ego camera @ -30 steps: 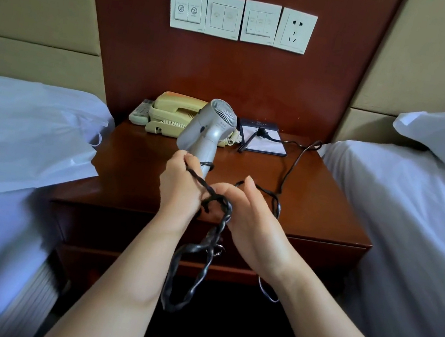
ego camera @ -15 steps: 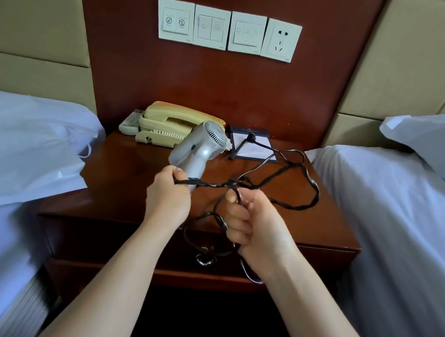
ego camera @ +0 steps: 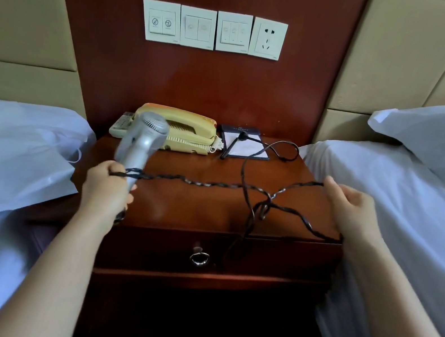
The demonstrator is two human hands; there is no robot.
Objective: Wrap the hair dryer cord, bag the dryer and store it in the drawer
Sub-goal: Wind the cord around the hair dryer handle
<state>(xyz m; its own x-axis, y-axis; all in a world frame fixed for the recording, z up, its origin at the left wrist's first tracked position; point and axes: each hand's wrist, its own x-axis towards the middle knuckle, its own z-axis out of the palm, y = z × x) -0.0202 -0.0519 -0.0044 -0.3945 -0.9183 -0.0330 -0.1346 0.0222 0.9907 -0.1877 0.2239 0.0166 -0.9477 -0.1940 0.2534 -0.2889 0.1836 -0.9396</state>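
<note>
Left hand [ego camera: 106, 186]: fingers [ego camera: 128, 199] curled round handle of silver plastic hair dryer [ego camera: 143, 139], pinning turns of black twisted cord [ego camera: 197, 183] against it. Right hand [ego camera: 352, 215]: fingers [ego camera: 332, 186] closed on cord loop; strand stretches between hands. Dryer tilted, head toward 12 o'clock, over 9 o'clock side of dark red wooden bench [ego camera: 179, 205]. Slack cord hangs over bench front. Cord's far end lies on white notepad [ego camera: 244, 150] at 1 o'clock. Yellow telephone [ego camera: 186, 132] at 12. Closed drawer [ego camera: 157, 246] at 6. White plastic bag [ego camera: 9, 154] on bed at 9.
</note>
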